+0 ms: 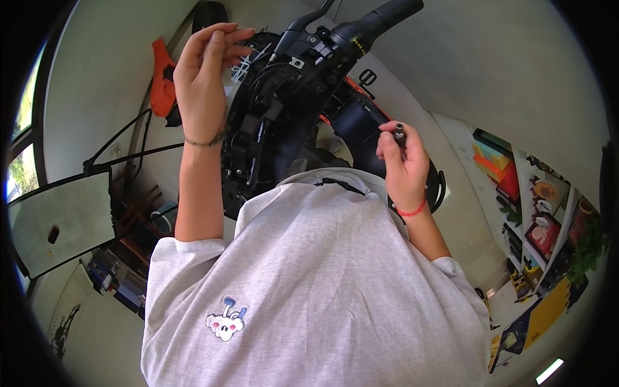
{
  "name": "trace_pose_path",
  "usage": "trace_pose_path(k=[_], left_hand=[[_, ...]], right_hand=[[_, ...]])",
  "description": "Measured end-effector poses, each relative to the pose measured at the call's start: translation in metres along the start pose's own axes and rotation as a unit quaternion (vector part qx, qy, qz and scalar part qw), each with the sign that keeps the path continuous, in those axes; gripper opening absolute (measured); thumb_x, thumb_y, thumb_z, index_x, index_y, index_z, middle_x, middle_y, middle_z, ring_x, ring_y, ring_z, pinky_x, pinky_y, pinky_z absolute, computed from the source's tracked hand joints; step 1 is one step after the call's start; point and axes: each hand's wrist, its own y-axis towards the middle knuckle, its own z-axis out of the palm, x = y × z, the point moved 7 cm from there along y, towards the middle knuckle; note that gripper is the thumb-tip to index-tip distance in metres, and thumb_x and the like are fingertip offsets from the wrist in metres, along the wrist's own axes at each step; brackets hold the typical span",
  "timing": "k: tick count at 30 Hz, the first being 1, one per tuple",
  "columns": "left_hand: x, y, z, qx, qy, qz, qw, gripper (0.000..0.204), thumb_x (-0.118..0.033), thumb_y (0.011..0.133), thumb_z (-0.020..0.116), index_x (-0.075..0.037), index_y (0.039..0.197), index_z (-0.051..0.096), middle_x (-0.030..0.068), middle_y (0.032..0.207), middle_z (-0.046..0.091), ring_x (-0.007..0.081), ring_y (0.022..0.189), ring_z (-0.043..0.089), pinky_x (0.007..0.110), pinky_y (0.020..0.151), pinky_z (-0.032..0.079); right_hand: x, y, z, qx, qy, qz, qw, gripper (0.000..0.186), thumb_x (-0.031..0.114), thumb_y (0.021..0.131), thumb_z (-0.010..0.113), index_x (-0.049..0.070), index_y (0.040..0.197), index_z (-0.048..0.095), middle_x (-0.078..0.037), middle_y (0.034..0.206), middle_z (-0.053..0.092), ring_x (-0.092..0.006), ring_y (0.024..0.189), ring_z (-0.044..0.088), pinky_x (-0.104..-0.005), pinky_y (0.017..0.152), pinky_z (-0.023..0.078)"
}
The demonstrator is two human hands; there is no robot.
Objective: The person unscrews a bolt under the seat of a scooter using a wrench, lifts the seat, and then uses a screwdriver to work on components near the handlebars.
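Observation:
In front of me stands a scooter or motorbike with its front cover off, showing a black handlebar assembly (316, 48) and dark inner parts. My left hand (203, 77) is raised at the left of the stripped front. Its fingers are loosely bent and apart, next to pale wires or connectors (241, 67), and nothing shows in it. Whether the fingertips touch the parts I cannot tell. My right hand (406, 168), beside the black seat (364, 138), is closed round a small dark metal tool (400, 134). Only the tool's rounded end shows clearly; the fist hides much of the rest.
An orange body panel (162, 84) is at the far left of the vehicle. A black-framed board (64, 219) stands at the left. Shelves (516, 200) with books, framed pictures and plants line the right side. A pale wall (503, 77) rises beyond the handlebar.

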Motion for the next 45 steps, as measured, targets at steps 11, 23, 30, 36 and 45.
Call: trace_pose_path(k=[11, 23, 30, 36, 45], left_hand=[[0.042, -0.108, 0.088, 0.133, -0.378, -0.407, 0.821, 0.033, -0.021, 0.1, 0.039, -0.001, 0.126, 0.047, 0.0139, 0.129, 0.054, 0.0228, 0.119, 0.054, 0.033, 0.099, 0.046], [0.053, -0.113, 0.099, 0.141, -0.413, -0.424, 0.793, 0.034, -0.022, 0.101, 0.04, 0.0, 0.127, 0.047, 0.0119, 0.13, 0.054, 0.0201, 0.118, 0.055, 0.032, 0.1, 0.046], [0.06, -0.115, 0.099, 0.099, -0.44, -0.429, 0.783, 0.032, -0.021, 0.101, 0.04, 0.0, 0.124, 0.048, 0.0128, 0.128, 0.055, 0.0204, 0.116, 0.056, 0.032, 0.099, 0.047], [0.061, -0.114, 0.1, 0.084, -0.432, -0.431, 0.788, 0.03, -0.021, 0.101, 0.041, 0.0, 0.119, 0.051, 0.0126, 0.123, 0.058, 0.0193, 0.109, 0.059, 0.032, 0.096, 0.049], [0.063, -0.114, 0.099, 0.067, -0.423, -0.435, 0.792, 0.029, -0.021, 0.1, 0.044, 0.001, 0.117, 0.053, 0.0112, 0.118, 0.061, 0.017, 0.105, 0.061, 0.03, 0.093, 0.05]], right_hand=[[0.083, -0.034, -0.013, 0.067, 0.026, -0.273, 0.959, 0.011, -0.002, 0.084, 0.054, -0.005, 0.095, 0.053, -0.011, 0.066, 0.058, -0.0169, 0.057, 0.055, -0.0273, 0.055, 0.044], [0.072, -0.034, -0.006, 0.083, -0.018, -0.241, 0.967, 0.014, -0.008, 0.083, 0.054, -0.004, 0.096, 0.053, -0.012, 0.072, 0.059, -0.0165, 0.059, 0.056, -0.0259, 0.054, 0.045], [0.071, -0.036, -0.004, 0.087, -0.025, -0.228, 0.97, 0.014, -0.009, 0.083, 0.054, -0.004, 0.096, 0.053, -0.012, 0.072, 0.059, -0.0169, 0.06, 0.057, -0.0261, 0.055, 0.045], [0.072, -0.036, -0.002, 0.096, -0.043, -0.234, 0.967, 0.015, -0.009, 0.081, 0.055, -0.004, 0.096, 0.054, -0.012, 0.073, 0.06, -0.0178, 0.06, 0.058, -0.0267, 0.055, 0.046], [0.075, -0.038, 0.001, 0.089, -0.119, -0.286, 0.947, 0.02, -0.007, 0.077, 0.059, -0.002, 0.096, 0.055, -0.012, 0.076, 0.062, -0.022, 0.061, 0.059, -0.0302, 0.056, 0.047]])
